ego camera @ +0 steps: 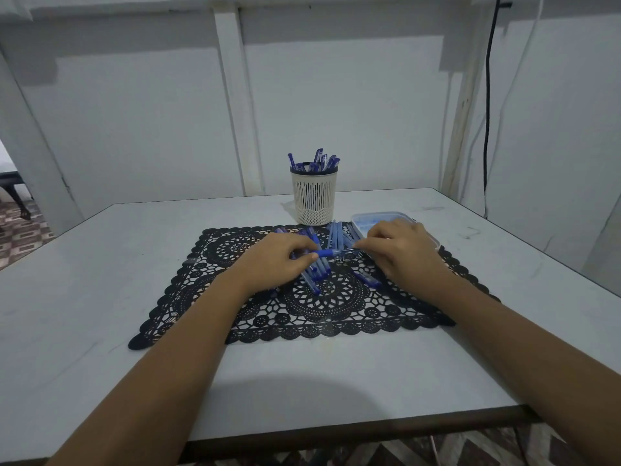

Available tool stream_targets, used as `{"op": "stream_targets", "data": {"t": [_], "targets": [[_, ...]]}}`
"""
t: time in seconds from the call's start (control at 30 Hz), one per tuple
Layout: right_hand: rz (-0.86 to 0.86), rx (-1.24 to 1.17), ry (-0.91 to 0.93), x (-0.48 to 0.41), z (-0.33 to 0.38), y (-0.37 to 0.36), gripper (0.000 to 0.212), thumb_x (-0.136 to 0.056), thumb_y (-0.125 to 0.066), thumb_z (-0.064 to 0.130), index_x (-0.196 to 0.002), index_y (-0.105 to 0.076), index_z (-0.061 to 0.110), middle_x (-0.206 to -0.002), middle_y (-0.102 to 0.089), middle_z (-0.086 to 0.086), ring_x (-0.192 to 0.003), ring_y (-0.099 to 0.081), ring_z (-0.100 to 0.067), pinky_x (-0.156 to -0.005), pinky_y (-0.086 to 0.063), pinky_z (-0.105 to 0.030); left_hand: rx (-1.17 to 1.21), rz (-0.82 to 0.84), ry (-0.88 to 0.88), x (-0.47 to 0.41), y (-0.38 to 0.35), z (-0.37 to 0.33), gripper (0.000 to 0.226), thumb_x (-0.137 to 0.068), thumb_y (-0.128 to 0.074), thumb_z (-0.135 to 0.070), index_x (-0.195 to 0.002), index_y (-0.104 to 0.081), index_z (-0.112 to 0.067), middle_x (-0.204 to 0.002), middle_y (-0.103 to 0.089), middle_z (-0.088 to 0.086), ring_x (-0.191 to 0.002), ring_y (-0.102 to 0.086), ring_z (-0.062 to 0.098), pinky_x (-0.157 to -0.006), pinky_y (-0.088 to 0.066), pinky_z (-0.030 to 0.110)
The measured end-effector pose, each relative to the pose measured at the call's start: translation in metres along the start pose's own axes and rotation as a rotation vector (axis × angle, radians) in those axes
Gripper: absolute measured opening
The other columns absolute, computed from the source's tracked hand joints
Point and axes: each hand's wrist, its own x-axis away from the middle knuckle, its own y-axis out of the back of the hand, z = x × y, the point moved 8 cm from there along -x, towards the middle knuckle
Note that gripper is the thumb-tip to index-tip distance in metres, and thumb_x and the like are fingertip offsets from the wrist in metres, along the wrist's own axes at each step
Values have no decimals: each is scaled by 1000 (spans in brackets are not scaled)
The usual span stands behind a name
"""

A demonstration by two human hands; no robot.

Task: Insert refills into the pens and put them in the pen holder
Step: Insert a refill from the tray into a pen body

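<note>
**Tabletop** (100, 280): white, carrying everything listed; a black lace placemat (336, 317) is lying at its middle and serving as the work area.

**Pen holder** (313, 200): cream, slatted, standing upright just beyond the placemat's far edge. It is already holding several blue pens and is sitting within easy reach for drop-offs.

**Plastic container** (376, 219): clear and shallow, resting on the placemat's far right corner. It is likely acting as a parts box, though its contents are too blurred to tell.

**Left hand** (268, 260): hovering over the placemat's centre, fingers curling round the pen (324, 253) and keeping it level so its open end is facing right.

**Right hand** (403, 253): working over the placemat's right half, fingertips pinching the thin refill (346, 251) and apparently feeding it into that pen.

**Loose pens** (312, 280): lying heaped on the placemat's centre under the hands and awaiting their turn.

**Pale blue sticks** (336, 235): lying bundled near the placemat's far edge. I cannot tell whether they are refills or barrels.
</note>
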Motion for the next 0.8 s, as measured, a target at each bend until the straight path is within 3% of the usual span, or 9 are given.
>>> {"op": "stream_targets", "data": {"t": [0.07, 0.13, 0.23, 0.3, 0.4, 0.47, 0.53, 0.67, 0.8], "targets": [[6, -54, 34, -2, 12, -2, 21, -84, -53, 22, -93, -71, 21, -78, -63, 2, -68, -57, -22, -63, -29, -31, 3, -5, -26, -2, -1, -8, 22, -91, -54, -29, -106, -66, -18, -70, -51, -19, -58, -47, -7, -55, -33, 8], [18, -157, -1, -5, 16, -4, 28, -86, -49, 28, -102, -70, 18, -82, -67, 1, -71, -60, -21, -63, -40, -34, 14, -9, -27, -2, -1, -10, 22, -91, -55, -29, -105, -67, -17, -69, -52, -18, -57, -47, -5, -55, -33, 10], [5, -374, -245, -4, 1, -2, 31, -92, -49, 28, -116, -63, 14, -100, -69, -3, -89, -61, -20, -81, -49, -38, 50, -13, 8, -1, 0, -6, 22, -91, -54, -30, -106, -66, -18, -71, -54, -17, -57, -48, -3, -55, -32, 11], [18, -466, -419, 2, -14, -4, 24, -94, -48, 23, -112, -62, 14, -102, -65, 0, -91, -57, -13, -84, -43, -26, 74, -15, 36, -1, 0, -2, 22, -91, -53, -31, -106, -65, -20, -73, -55, -16, -59, -49, -1, -57, -32, 14], [68, -528, -571, 11, -23, -11, 10, -94, -46, 21, -90, -54, 16, -81, -58, 5, -78, -53, -13, -70, -40, -23, 77, -17, 42, -1, 0, -1, 20, -91, -53, -31, -104, -65, -21, -72, -56, -16, -57, -49, -4, -55, -31, 12], [92, -559, -605, 11, -24, -13, 13, -93, -49, 22, -83, -54, 17, -76, -56, 7, -73, -51, -10, -61, -37, -15, 86, -9, 37, -1, -2, -2, 20, -91, -53, -31, -103, -66, -21, -74, -57, -14, -56, -49, -5, -54, -32, 10], [105, -634, -611, 9, -20, -15, 12, -91, -54, 23, -84, -61, 16, -80, -61, 2, -73, -52, -8, -62, -38, -9, 83, 3, 31, -1, -4, -4, 20, -92, -53, -31, -103, -66, -21, -74, -57, -13, -57, -49, -6, -54, -33, 9], [84, -784, -637, 8, -11, -16, 17, -90, -55, 16, -101, -69, 17, -83, -66, -3, -75, -55, -9, -73, -47, -23, 90, 6, 31, -2, -5, -5, 20, -92, -53, -30, -105, -65, -21, -75, -58, -14, -58, -49, -9, -56, -35, 8], [79, -808, -604, 7, -5, -12, 30, -95, -44, 10, -120, -60, 15, -90, -67, 6, -76, -61, 7, -75, -48, -13, 102, 7, 43, -2, -5, -4, 20, -92, -53, -30, -105, -65, -21, -78, -60, -10, -56, -49, -7, -55, -35, 9]]}}
